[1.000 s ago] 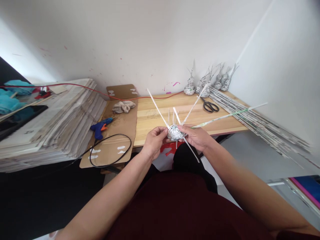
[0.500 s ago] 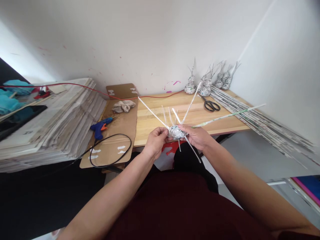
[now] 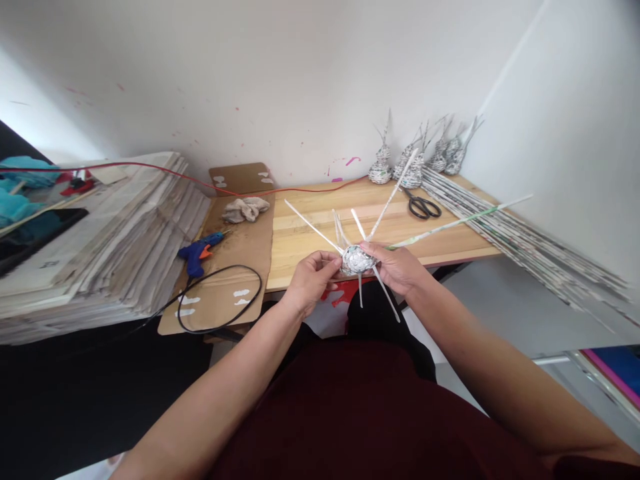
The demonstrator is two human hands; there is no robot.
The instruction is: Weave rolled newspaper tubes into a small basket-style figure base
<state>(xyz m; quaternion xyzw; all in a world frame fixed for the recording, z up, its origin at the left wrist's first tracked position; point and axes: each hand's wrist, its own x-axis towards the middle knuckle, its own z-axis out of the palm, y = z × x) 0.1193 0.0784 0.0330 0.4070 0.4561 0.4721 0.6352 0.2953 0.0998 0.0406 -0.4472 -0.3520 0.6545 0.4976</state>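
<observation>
Between my two hands, just above the table's front edge, is a small round weave of rolled newspaper (image 3: 358, 259). Thin paper tubes stick out from it in several directions. My left hand (image 3: 315, 279) pinches its left side between thumb and fingers. On the other side my right hand (image 3: 399, 268) grips the rim, thumb on top and fingers partly hidden below. A long white and green paper tube (image 3: 450, 225) runs out to the right from under the right hand.
Finished-looking woven paper gourds (image 3: 381, 167) stand at the wall. Black-handled scissors (image 3: 424, 207) and a bundle of paper tubes (image 3: 520, 250) lie at right. On cardboard (image 3: 225, 300) at left are a blue glue gun (image 3: 197, 255), its looped cable and a crumpled cloth (image 3: 245, 209), beside stacked newspapers (image 3: 150, 247).
The woven piece has tilted and turned slightly in my hands, shifting a little to the right. Its upper tubes lean further right. Both hands keep hold of it.
</observation>
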